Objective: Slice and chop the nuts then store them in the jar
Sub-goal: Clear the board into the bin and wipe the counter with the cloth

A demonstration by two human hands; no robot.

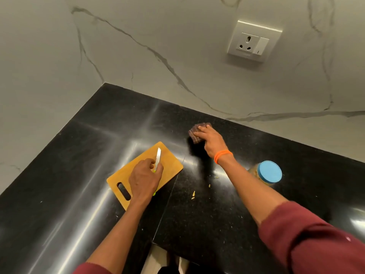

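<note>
landmark is the cutting board (169,165), on the black table (79,175). nearest the camera, two maroon sleeves run in from the bottom edge, upper arms cut off. the left hand (145,179) lies over the board's near half, fingers curled round a knife (158,158) with a green handle mostly hidden under the palm, blade pointing away across the bare wood. right of the board, a few pale nut scraps (193,194) sit loose on the table. further right, just past the right forearm, the jar (265,173) with a blue lid on, pale nut pieces seen through its wall; how full it is cannot be told, the arm covers part of it. beyond the board's far right corner, the right hand (212,142), orange band at the wrist, grips a dark checked cloth (196,132) against the table. no nuts on the board, lid on the jar, so chopping and storing look done and this reads as cleanup. next move likely calls for sweeping the cloth toward the scraps while the knife stays flat and steady. cloth pattern is blurry. socket (254,41) on the marble wall far behind.
</note>
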